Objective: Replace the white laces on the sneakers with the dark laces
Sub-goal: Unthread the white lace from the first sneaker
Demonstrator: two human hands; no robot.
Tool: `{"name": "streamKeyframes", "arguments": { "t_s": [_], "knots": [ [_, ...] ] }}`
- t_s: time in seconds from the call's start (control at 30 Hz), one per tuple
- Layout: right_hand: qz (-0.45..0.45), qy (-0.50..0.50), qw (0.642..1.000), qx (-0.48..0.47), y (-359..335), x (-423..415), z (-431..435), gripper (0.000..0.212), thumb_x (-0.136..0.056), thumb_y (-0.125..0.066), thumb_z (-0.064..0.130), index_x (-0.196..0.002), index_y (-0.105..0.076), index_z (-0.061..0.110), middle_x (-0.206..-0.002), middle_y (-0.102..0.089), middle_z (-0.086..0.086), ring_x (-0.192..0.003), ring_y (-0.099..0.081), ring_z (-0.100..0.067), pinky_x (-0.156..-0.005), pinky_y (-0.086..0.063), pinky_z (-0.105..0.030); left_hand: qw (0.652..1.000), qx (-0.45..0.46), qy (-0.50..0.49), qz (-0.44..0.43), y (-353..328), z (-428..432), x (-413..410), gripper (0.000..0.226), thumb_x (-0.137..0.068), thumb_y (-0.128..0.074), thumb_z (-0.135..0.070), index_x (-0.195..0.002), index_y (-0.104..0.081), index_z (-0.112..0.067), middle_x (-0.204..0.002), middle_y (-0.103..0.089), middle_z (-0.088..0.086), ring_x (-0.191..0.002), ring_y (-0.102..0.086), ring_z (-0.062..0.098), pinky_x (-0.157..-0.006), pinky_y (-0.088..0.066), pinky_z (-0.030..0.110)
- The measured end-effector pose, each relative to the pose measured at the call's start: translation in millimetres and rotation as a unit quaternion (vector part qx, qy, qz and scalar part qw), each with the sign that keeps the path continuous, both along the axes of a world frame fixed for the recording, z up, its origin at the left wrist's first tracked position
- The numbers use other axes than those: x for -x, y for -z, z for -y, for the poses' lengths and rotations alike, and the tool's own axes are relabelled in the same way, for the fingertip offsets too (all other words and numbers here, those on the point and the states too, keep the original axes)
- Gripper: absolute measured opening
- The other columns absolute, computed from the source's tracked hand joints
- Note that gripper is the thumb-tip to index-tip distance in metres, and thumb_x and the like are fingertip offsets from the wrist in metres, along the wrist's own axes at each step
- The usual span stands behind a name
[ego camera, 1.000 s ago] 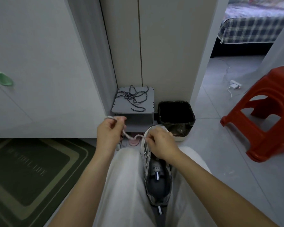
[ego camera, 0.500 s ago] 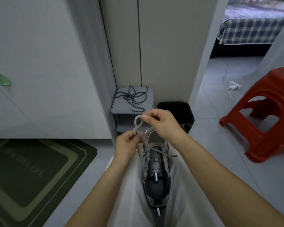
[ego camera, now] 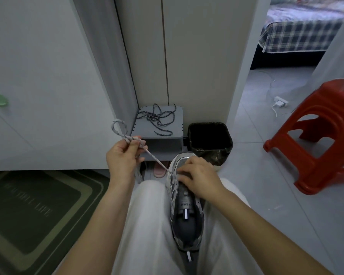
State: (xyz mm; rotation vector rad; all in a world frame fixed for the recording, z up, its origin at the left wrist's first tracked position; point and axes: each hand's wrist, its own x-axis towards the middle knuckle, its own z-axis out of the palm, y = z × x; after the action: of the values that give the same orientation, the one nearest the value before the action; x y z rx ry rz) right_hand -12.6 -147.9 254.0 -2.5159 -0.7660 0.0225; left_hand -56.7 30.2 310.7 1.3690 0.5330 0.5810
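Grey sneaker (ego camera: 187, 215) on lap, toe away. White lace (ego camera: 157, 160) runs taut from its eyelets to left hand (ego camera: 123, 157), which pinches it. Right hand (ego camera: 199, 175) grips sneaker's front. Dark laces (ego camera: 159, 121) tangled on shelf (ego camera: 177, 121)
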Motion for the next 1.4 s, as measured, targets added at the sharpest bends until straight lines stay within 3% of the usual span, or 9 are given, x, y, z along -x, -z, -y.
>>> {"name": "streamKeyframes", "arguments": {
  "t_s": [0.27,0.4,0.6,0.73,0.83,0.93,1.07,1.23,1.4],
  "knots": [
    [0.121,-0.047,0.989,0.066,0.2,6.7,-25.7,0.012,-0.089,-0.053,0.014,-0.095,-0.062,0.009,-0.089,-0.065,-0.009,-0.087,-0.059,-0.030,-0.065,-0.033,-0.032,1.000,0.004,-0.009,-0.008,5.2,0.8,-0.4,0.014,-0.094,-0.053,-0.014,-0.088,-0.066,-0.018,-0.079,-0.070,-0.002,-0.065,-0.067,0.004,-0.045,-0.046,0.016],
    [0.084,-0.002,0.995,0.058,-8.2,4.7,-32.5,0.026,-0.100,-0.034,0.033,-0.107,-0.045,0.010,-0.085,-0.064,-0.009,-0.074,-0.054,-0.028,-0.056,-0.028,-0.032,1.000,0.007,-0.010,-0.026,7.7,-0.7,-1.9,0.015,-0.094,-0.054,-0.014,-0.087,-0.066,-0.016,-0.078,-0.069,-0.002,-0.059,-0.066,0.006,-0.047,-0.048,0.017],
    [-0.042,0.024,0.998,-0.051,-9.5,-6.0,-36.3,0.034,-0.086,-0.060,0.045,-0.110,-0.055,0.022,-0.103,-0.062,0.001,-0.095,-0.058,-0.019,-0.073,-0.044,-0.030,0.978,-0.118,0.122,-0.121,6.8,-7.7,-7.9,0.012,-0.089,-0.061,-0.012,-0.080,-0.067,-0.014,-0.072,-0.067,0.004,-0.059,-0.063,0.009,-0.052,-0.050,0.019],
    [-0.126,0.033,0.980,-0.151,-33.9,-28.6,-39.6,0.089,-0.066,-0.079,0.043,-0.141,-0.032,0.032,-0.133,-0.041,0.001,-0.106,-0.053,-0.018,-0.093,-0.046,-0.041,0.929,-0.273,0.225,-0.105,-27.7,-2.2,-27.9,0.009,-0.087,-0.064,-0.015,-0.080,-0.069,-0.016,-0.065,-0.063,-0.003,-0.048,-0.051,-0.005,-0.052,-0.042,0.011],
    [-0.219,-0.026,0.935,-0.278,-58.5,-51.2,-51.9,0.059,-0.068,-0.081,0.028,-0.116,-0.048,0.042,-0.121,-0.056,0.002,-0.094,-0.061,-0.022,-0.090,-0.051,-0.043,0.925,-0.287,0.243,-0.059,-64.5,7.7,-52.0,0.010,-0.089,-0.061,-0.012,-0.081,-0.068,-0.011,-0.065,-0.063,0.003,-0.049,-0.054,0.002,-0.049,-0.046,0.015],
    [-0.204,-0.012,0.934,-0.293,-68.7,-75.5,-62.5,0.014,-0.081,-0.071,0.019,-0.084,-0.059,0.026,-0.088,-0.066,-0.001,-0.087,-0.065,-0.029,-0.086,-0.053,-0.045,0.934,-0.266,0.241,-0.002,-92.1,9.6,-81.0,0.011,-0.090,-0.059,-0.008,-0.081,-0.065,-0.011,-0.071,-0.065,0.006,-0.056,-0.061,0.008,-0.055,-0.054,0.023],
    [-0.156,0.049,0.969,-0.183,-52.9,-110.6,-44.1,0.024,-0.086,-0.065,0.021,-0.065,-0.055,0.022,-0.070,-0.059,0.002,-0.070,-0.058,-0.017,-0.065,-0.047,-0.029,0.948,-0.257,0.171,0.078,-113.9,-6.8,-126.5,0.015,-0.090,-0.058,-0.005,-0.079,-0.063,-0.014,-0.078,-0.068,0.003,-0.064,-0.065,0.009,-0.066,-0.057,0.025],
    [-0.165,0.237,0.956,-0.050,-12.6,-168.8,33.9,0.021,-0.088,-0.059,0.018,-0.068,-0.060,0.014,-0.079,-0.068,-0.010,-0.076,-0.065,-0.025,-0.067,-0.050,-0.029,0.969,-0.222,0.067,0.084,-101.2,-28.3,-181.2,0.017,-0.091,-0.054,-0.002,-0.081,-0.059,-0.015,-0.079,-0.065,0.000,-0.065,-0.062,0.009,-0.068,-0.056,0.022],
    [-0.206,0.282,0.892,-0.287,-41.8,-229.6,58.2,0.022,-0.088,-0.059,0.003,-0.068,-0.054,0.009,-0.069,-0.061,-0.015,-0.046,-0.062,-0.012,-0.049,-0.055,-0.023,0.929,-0.324,0.168,-0.053,-53.9,-2.6,-239.9,0.014,-0.094,-0.050,-0.003,-0.083,-0.057,-0.011,-0.080,-0.061,0.002,-0.071,-0.060,0.015,-0.065,-0.052,0.028]
  ]
}}
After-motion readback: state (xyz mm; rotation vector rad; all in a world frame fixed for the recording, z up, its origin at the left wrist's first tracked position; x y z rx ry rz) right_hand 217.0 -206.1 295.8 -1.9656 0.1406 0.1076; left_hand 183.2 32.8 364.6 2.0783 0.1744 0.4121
